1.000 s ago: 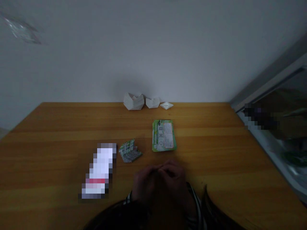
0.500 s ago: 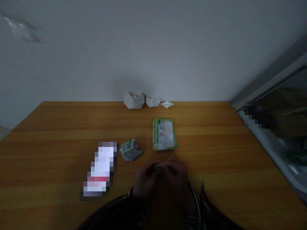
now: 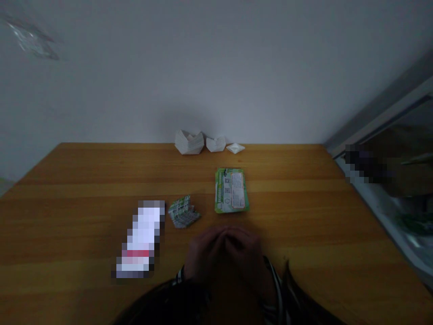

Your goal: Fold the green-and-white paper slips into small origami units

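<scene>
Both my hands meet at the near middle of the table, fingertips pressed together. My left hand [image 3: 202, 253] is closed in a pinch, and my right hand [image 3: 247, 253] pinches against it from the other side. Between them is a small piece of green-and-white paper, now hidden by the fingers. Just beyond my left hand lies a folded paper piece [image 3: 183, 212], printed green and white with a jagged edge. A stack of green printed cards [image 3: 232, 190] lies flat beyond my fingertips.
A phone [image 3: 140, 239], blurred out, lies lit on the wooden table [image 3: 304, 203] at left. Along the wall stand a large woven-looking paper piece [image 3: 189, 142], a smaller white one [image 3: 215, 144] and a flat diamond-shaped one [image 3: 235, 148]. Clear plastic [image 3: 32, 40] hangs on the wall.
My fingertips have closed together over the small piece of paper, which showed between them before. The things on the table have stayed where they were.
</scene>
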Motion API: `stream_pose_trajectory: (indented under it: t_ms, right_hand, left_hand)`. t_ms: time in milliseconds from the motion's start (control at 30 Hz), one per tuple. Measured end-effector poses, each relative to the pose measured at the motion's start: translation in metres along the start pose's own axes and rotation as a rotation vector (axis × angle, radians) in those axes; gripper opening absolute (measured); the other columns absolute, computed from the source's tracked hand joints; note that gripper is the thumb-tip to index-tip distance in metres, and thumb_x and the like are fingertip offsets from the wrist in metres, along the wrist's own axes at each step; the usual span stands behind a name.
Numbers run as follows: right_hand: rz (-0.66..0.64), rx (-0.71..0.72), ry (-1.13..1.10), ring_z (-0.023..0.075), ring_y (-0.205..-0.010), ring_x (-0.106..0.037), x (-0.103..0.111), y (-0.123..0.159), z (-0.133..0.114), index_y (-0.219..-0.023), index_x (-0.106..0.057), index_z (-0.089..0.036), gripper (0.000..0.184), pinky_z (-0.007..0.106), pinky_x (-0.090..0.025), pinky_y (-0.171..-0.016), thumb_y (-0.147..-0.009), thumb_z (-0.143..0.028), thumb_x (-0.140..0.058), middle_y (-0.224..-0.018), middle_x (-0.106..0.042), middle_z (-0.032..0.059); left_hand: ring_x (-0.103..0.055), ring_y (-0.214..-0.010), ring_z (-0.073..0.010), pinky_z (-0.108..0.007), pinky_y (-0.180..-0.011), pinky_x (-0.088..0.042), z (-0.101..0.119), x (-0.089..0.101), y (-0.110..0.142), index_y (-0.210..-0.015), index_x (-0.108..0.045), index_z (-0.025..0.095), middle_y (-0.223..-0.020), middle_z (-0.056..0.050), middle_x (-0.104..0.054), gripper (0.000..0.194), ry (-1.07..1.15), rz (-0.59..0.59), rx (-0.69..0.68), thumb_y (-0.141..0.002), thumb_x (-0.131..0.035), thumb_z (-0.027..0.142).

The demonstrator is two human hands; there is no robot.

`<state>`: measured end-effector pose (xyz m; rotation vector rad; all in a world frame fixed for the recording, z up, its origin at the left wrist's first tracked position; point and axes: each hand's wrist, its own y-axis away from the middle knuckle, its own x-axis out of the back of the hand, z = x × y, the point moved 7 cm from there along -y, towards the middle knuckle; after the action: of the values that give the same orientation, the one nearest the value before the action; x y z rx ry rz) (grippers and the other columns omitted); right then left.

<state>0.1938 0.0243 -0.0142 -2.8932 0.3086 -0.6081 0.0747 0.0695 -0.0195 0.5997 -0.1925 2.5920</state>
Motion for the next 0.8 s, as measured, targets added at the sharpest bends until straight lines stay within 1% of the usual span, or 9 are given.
stream_pose_trajectory:
  t_ms: [133,267,400,500,567,700,800]
  right_hand:
    - [0.006,0.045,0.018,0.0182,-0.086,-0.068,0.005,-0.002,-0.001,-0.093,-0.07,-0.021,0.017,0.029,-0.055,-0.078,-0.082,-0.013,-0.059,-0.093,-0.073,0.005]
    - [0.029,0.061,0.05,0.0177,-0.082,-0.069,0.01,-0.004,-0.003,-0.092,-0.07,-0.021,0.014,0.029,-0.055,-0.076,-0.084,-0.016,-0.06,-0.09,-0.074,0.0047]
    - [0.053,0.02,0.053,0.018,-0.078,-0.07,0.012,-0.004,0.001,-0.09,-0.071,-0.022,0.01,0.029,-0.055,-0.073,-0.083,-0.02,-0.063,-0.086,-0.074,0.0033]
    - [0.094,-0.023,0.053,0.0185,-0.075,-0.07,0.013,-0.002,0.006,-0.088,-0.072,-0.024,0.009,0.03,-0.055,-0.071,-0.082,-0.022,-0.064,-0.083,-0.075,0.002]
    - [0.099,-0.047,0.047,0.0187,-0.075,-0.07,0.013,0.0,0.007,-0.087,-0.072,-0.025,0.01,0.03,-0.055,-0.072,-0.082,-0.022,-0.064,-0.083,-0.075,0.0014]
    - [0.115,-0.107,0.018,0.0185,-0.075,-0.069,0.014,0.0,0.008,-0.083,-0.072,-0.024,0.008,0.03,-0.054,-0.073,-0.08,-0.021,-0.066,-0.081,-0.074,0.0012]
    - [0.129,-0.124,-0.02,0.0181,-0.073,-0.069,0.014,-0.001,0.008,-0.081,-0.071,-0.023,0.005,0.029,-0.054,-0.071,-0.078,-0.021,-0.067,-0.08,-0.074,0.0018]
  left_hand:
    - [-0.068,-0.095,-0.0188,-0.033,-0.089,-0.054,0.002,0.002,-0.003,-0.104,-0.07,0.022,-0.106,-0.004,-0.073,0.023,0.062,-0.017,-0.039,-0.086,-0.055,0.025]
    - [-0.069,-0.097,-0.0187,-0.033,-0.091,-0.053,-0.003,0.002,-0.006,-0.106,-0.07,0.022,-0.106,-0.003,-0.073,0.024,0.153,-0.049,0.005,-0.086,-0.058,0.026]
    - [-0.07,-0.094,-0.019,-0.031,-0.088,-0.055,-0.003,0.005,-0.007,-0.103,-0.072,0.022,-0.103,-0.003,-0.074,0.023,0.182,-0.027,0.039,-0.086,-0.058,0.026]
    - [-0.071,-0.091,-0.0197,-0.031,-0.085,-0.056,-0.001,0.004,-0.007,-0.1,-0.073,0.022,-0.101,-0.003,-0.075,0.021,0.183,-0.032,0.053,-0.084,-0.06,0.026]
    - [-0.071,-0.091,-0.0201,-0.031,-0.086,-0.056,-0.001,0.003,-0.007,-0.098,-0.074,0.022,-0.1,-0.002,-0.075,0.02,0.194,-0.035,0.063,-0.083,-0.062,0.026]
    - [-0.071,-0.092,-0.0202,-0.032,-0.086,-0.056,-0.002,0.001,-0.007,-0.1,-0.073,0.023,-0.102,-0.002,-0.075,0.021,0.2,-0.038,0.077,-0.084,-0.059,0.027]
    - [-0.071,-0.092,-0.0204,-0.032,-0.085,-0.057,-0.004,0.002,-0.006,-0.1,-0.073,0.022,-0.102,-0.003,-0.075,0.022,0.161,-0.024,0.057,-0.085,-0.059,0.028]
